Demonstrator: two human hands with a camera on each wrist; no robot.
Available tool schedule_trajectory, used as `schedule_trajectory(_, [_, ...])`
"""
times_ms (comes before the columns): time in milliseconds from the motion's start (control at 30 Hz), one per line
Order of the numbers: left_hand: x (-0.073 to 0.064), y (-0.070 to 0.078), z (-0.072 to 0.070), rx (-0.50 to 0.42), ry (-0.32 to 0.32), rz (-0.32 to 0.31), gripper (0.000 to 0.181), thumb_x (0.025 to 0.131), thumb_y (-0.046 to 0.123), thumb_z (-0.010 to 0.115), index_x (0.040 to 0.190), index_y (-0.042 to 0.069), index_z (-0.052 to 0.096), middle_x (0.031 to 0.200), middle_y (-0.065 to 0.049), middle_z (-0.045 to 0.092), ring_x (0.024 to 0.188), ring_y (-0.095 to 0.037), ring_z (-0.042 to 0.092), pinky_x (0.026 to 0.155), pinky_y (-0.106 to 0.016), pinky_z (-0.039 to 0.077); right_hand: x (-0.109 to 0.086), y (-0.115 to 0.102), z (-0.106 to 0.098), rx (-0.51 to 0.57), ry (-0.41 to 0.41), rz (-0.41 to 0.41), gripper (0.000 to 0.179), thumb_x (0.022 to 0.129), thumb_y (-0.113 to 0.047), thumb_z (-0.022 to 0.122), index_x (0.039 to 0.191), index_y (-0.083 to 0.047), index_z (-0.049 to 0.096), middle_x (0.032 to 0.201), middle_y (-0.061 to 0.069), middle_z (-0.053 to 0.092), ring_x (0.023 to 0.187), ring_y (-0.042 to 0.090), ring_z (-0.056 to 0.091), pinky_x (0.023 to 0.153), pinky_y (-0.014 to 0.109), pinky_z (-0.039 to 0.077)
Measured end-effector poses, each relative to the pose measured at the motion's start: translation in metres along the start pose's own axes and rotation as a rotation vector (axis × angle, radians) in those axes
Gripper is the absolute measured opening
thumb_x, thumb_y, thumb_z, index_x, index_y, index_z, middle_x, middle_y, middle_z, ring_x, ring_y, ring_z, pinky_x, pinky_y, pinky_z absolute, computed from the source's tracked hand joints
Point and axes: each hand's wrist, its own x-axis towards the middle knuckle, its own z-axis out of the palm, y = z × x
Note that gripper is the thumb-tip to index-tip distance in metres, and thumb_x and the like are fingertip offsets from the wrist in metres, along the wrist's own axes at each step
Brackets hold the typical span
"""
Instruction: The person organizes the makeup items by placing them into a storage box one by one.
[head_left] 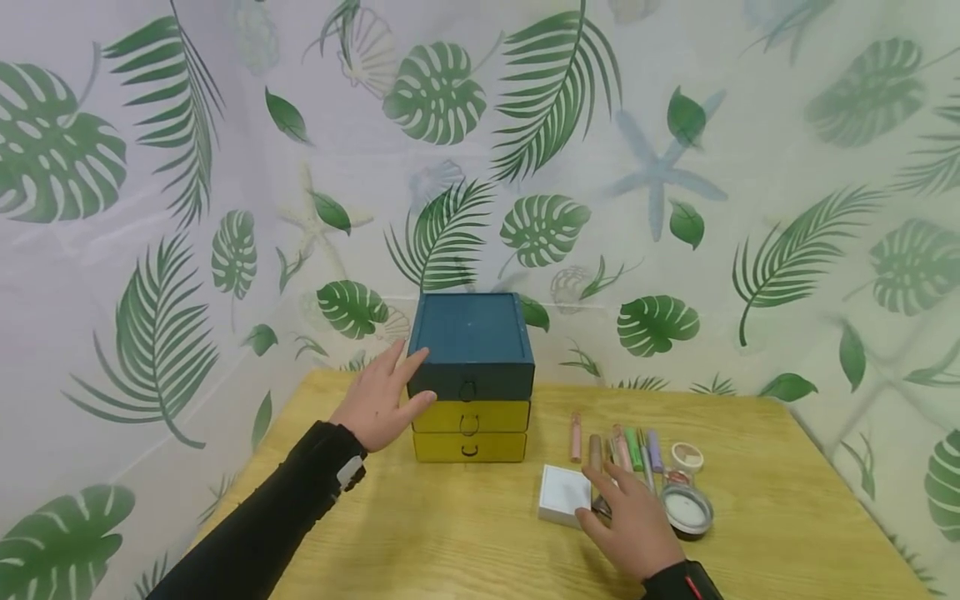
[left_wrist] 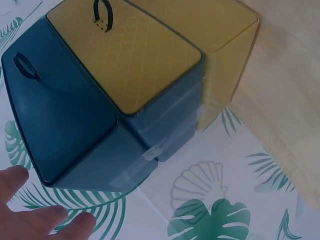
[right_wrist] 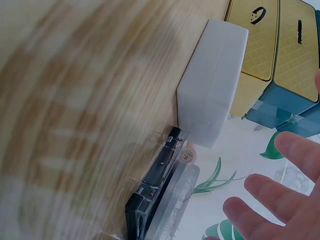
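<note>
A small drawer unit with a dark blue top section [head_left: 471, 329] and two yellow drawers [head_left: 470, 447] stands on the table, each front with a black loop pull. My left hand [head_left: 382, 400] hovers at its left front corner, fingers spread, holding nothing; in the left wrist view its fingertips [left_wrist: 75, 227] show beside the blue section. Over the makeup on the right is my right hand [head_left: 633, 523], fingers loosely extended and nothing in its grasp. A white box [head_left: 564, 493] lies just left of those fingers. In the right wrist view, a black case with a clear lid [right_wrist: 155, 185] lies by the box.
Behind the right hand lie several slim tubes, among them a pink one [head_left: 576, 437], a green one [head_left: 633, 450] and a purple one [head_left: 655, 451]. A round compact [head_left: 686, 510] and a cream-coloured ring [head_left: 687, 457] are farther right. A leaf-patterned cloth [head_left: 480, 167] hangs behind the wooden table [head_left: 435, 533].
</note>
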Motion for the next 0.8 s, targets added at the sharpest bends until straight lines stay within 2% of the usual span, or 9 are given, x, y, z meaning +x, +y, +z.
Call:
schedule_trajectory(233, [0.021, -0.004, -0.008, -0.043, -0.036, -0.049, 0.067, 0.105, 0.047, 0.053, 0.161, 0.016, 0.032, 0.167, -0.021, 0.011, 0.150, -0.043, 0.019, 0.123, -0.064, 0.019, 0.000, -0.004, 0.001, 0.015, -0.019, 0.008, 0.055, 0.100, -0.037, 0.066, 0.149, -0.016, 0.053, 0.150, 0.025, 0.044, 0.133, 0.050, 0.045, 0.107, 0.066, 0.042])
schedule_trajectory(433, [0.038, -0.002, -0.008, -0.056, -0.083, -0.083, 0.066, 0.106, 0.049, 0.049, 0.161, 0.017, 0.032, 0.168, -0.020, 0.008, 0.151, -0.042, 0.016, 0.124, -0.061, 0.019, 0.001, -0.003, 0.000, 0.022, -0.027, 0.020, 0.054, 0.099, -0.036, 0.066, 0.147, -0.013, 0.055, 0.150, 0.026, 0.044, 0.133, 0.050, 0.044, 0.106, 0.066, 0.043])
schedule_trajectory(633, [0.053, -0.003, -0.004, -0.051, -0.093, -0.097, 0.063, 0.107, 0.049, 0.046, 0.160, 0.016, 0.035, 0.168, -0.021, 0.009, 0.151, -0.044, 0.016, 0.123, -0.062, 0.021, 0.003, 0.001, -0.001, 0.023, -0.024, 0.041, 0.053, 0.098, -0.036, 0.067, 0.145, -0.011, 0.058, 0.148, 0.026, 0.046, 0.130, 0.050, 0.047, 0.105, 0.065, 0.044])
schedule_trajectory(800, [0.061, -0.004, -0.004, -0.040, -0.114, -0.132, 0.064, 0.107, 0.050, 0.045, 0.160, 0.016, 0.035, 0.168, -0.020, 0.009, 0.151, -0.044, 0.015, 0.122, -0.065, 0.021, 0.003, 0.003, 0.003, 0.043, -0.022, 0.028, 0.051, 0.099, -0.035, 0.066, 0.144, -0.011, 0.058, 0.148, 0.026, 0.046, 0.130, 0.049, 0.048, 0.105, 0.065, 0.044])
